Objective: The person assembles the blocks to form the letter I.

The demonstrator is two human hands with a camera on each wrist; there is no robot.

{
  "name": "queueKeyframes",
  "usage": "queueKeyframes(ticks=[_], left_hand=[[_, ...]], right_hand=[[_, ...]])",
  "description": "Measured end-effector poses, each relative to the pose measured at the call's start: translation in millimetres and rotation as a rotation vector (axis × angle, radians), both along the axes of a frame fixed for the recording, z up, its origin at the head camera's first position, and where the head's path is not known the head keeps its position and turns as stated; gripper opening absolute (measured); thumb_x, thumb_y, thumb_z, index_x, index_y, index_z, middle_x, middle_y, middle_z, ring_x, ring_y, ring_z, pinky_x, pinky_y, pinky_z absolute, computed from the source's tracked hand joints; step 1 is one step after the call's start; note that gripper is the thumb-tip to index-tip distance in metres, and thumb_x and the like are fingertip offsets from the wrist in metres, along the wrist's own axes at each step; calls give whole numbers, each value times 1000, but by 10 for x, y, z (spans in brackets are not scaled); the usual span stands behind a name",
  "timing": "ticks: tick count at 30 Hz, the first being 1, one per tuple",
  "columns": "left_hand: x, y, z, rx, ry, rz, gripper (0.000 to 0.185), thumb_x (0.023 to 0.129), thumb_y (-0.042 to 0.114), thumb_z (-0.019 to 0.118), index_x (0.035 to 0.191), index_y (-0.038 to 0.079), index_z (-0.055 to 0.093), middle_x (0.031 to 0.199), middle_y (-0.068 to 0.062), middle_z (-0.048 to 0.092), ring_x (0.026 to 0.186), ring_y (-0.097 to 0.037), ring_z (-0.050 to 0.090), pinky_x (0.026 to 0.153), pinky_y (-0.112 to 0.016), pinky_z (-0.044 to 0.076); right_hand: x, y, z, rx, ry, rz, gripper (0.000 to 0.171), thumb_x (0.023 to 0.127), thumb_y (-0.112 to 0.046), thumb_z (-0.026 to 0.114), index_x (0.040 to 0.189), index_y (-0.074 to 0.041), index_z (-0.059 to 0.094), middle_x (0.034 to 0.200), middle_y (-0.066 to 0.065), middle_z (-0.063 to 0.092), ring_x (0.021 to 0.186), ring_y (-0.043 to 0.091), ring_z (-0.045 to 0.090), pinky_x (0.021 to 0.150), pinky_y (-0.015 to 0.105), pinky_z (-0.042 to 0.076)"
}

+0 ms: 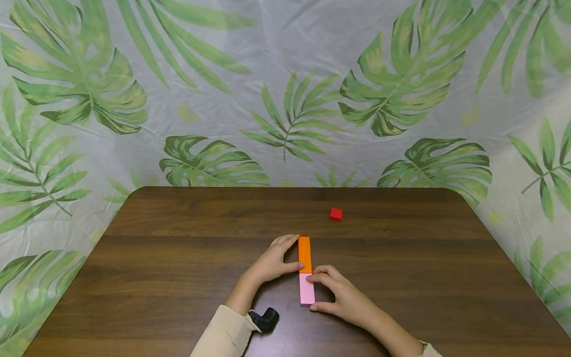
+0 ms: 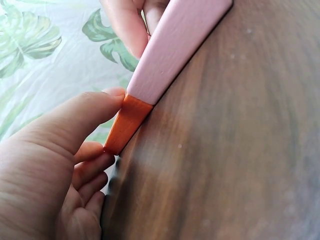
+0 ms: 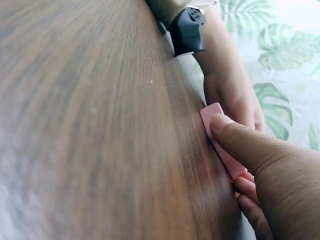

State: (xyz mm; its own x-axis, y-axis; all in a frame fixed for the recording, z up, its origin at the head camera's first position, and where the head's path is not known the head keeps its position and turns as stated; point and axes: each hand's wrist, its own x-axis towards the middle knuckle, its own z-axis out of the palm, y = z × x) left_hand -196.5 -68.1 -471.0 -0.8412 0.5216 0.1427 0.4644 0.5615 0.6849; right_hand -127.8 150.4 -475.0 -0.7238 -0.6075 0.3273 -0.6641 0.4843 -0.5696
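Note:
An orange block [image 1: 305, 254] and a pink block [image 1: 307, 293] lie end to end on the table, forming one straight line that runs away from me. My left hand [image 1: 273, 263] holds the orange block from its left side, thumb by the seam and fingertips at the far end. The pink block is held by my right hand [image 1: 345, 296], its thumb at the near end and its fingers near the seam. In the left wrist view the pink block [image 2: 175, 50] meets the orange one [image 2: 131, 120] squarely. My right thumb [image 3: 227, 129] presses the pink block's end.
A small red block [image 1: 336, 214] sits farther back, a little right of the line. The brown wooden table [image 1: 156, 277] reaches a leaf-patterned cloth [image 1: 308, 39] behind it. A black device [image 1: 266, 320] is strapped on the left wrist.

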Motion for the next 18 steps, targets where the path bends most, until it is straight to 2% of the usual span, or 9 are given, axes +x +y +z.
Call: queueKeyframes(ticks=[18], left_hand=[[24,1,24,6,-13,1,72,79,33,67,136,1,37,136,-13,37,126,-28,28,100,-45,27]], right_hand=[[-2,10,-6,21,-25,-8,51,73,-39,71,117,-19,55,118,-8,42,105,11,45,89,32,41]])
